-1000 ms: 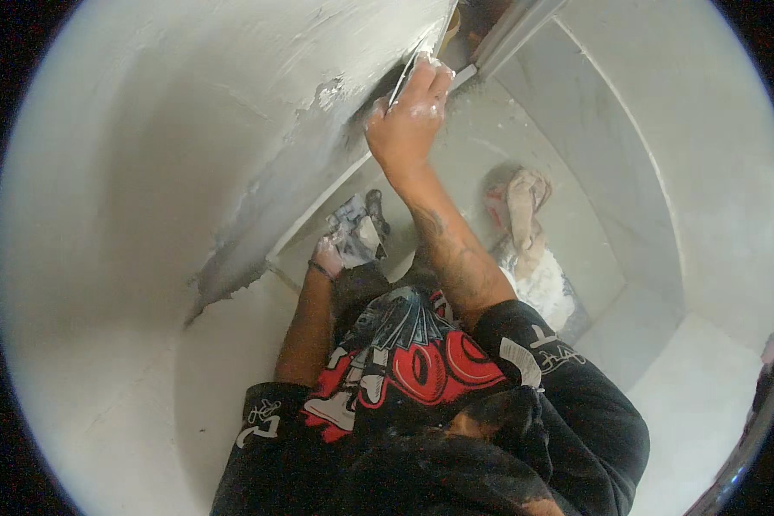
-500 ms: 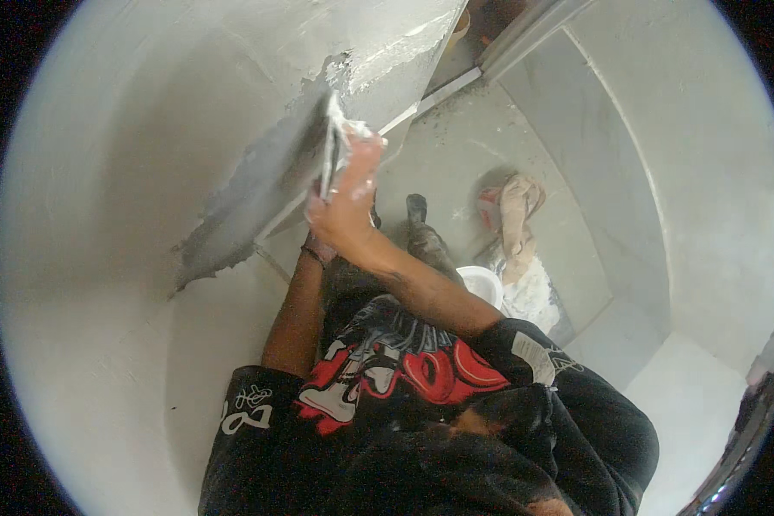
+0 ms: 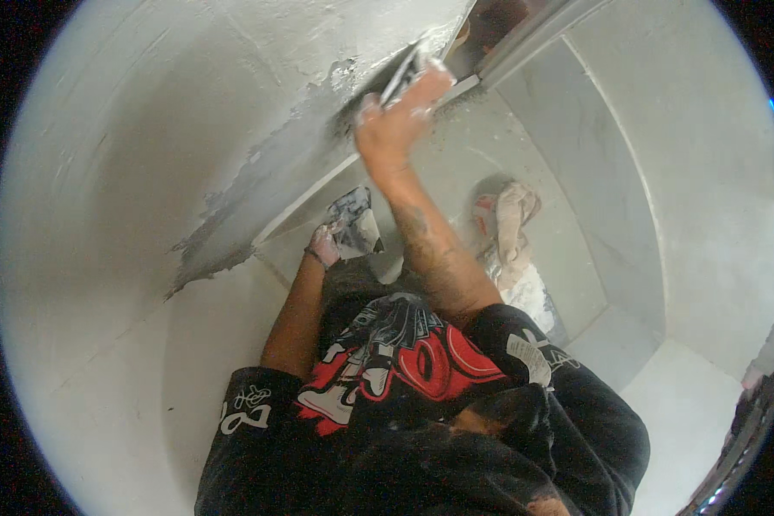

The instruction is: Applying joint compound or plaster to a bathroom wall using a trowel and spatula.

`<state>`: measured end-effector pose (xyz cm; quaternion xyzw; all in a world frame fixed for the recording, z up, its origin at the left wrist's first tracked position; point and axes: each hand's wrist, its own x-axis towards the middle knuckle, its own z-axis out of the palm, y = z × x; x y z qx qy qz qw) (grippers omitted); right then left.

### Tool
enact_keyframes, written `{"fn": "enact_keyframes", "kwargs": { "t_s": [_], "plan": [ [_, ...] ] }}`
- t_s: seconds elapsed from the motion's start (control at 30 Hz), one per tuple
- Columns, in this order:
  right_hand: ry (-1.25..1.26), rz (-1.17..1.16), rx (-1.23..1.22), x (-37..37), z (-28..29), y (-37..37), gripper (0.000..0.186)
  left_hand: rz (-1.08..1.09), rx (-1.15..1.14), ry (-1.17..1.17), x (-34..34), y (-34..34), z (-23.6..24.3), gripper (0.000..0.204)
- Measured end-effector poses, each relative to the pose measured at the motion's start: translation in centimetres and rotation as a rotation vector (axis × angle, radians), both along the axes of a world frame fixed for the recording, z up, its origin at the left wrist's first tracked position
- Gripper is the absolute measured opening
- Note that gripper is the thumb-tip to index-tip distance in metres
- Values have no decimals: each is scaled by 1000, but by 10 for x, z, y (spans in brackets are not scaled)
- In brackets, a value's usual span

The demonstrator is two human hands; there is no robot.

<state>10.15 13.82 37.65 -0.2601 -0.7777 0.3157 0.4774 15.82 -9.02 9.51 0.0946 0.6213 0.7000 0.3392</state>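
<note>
My right hand (image 3: 396, 129), whitened with plaster, is closed round a flat plastering blade (image 3: 402, 76). Its edge meets the wall (image 3: 146, 129) near the far corner, by the end of a grey rough-edged patch (image 3: 258, 189). Lower and nearer to me, my left hand (image 3: 325, 246) grips a dark, plaster-smeared flat plate (image 3: 351, 215), perhaps a wide scraper; its handle is hidden. The plate is held apart from the wall, over the floor. Motion slightly blurs the right hand and its blade.
A crumpled beige bag (image 3: 516, 219) lies on the floor (image 3: 456, 155) to the right, with white powder (image 3: 529, 292) spilling beside it. A pale strip (image 3: 318, 185) runs along the wall's foot. Another wall (image 3: 593, 146) stands at the right, and a doorway opens at the far end.
My right hand has swept the blade along the wall, away from me and to the right. My left hand and its plate now show apart from it. My right forearm now covers the white bucket.
</note>
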Motion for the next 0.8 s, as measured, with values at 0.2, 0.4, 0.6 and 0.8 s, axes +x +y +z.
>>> {"fn": "enact_keyframes", "kwargs": {
  "t_s": [0.2, 0.4, 0.6, 0.8],
  "plan": [
    [-61, 363, -112, 41, 17, -82, 84, 65, 84, -168, -26, 14, -6, 38],
    [140, 101, -102, 46, -10, -14, 72, -43, -78, 242, 2, -30, -40, 43],
    [79, 105, -59, 16, -5, 44, 64, -396, -554, 768, 1, -13, 4, 46],
    [15, 79, 31, 13, -26, -56, 85, -613, -908, 959, -2, -5, 47, 48]
  ]
}}
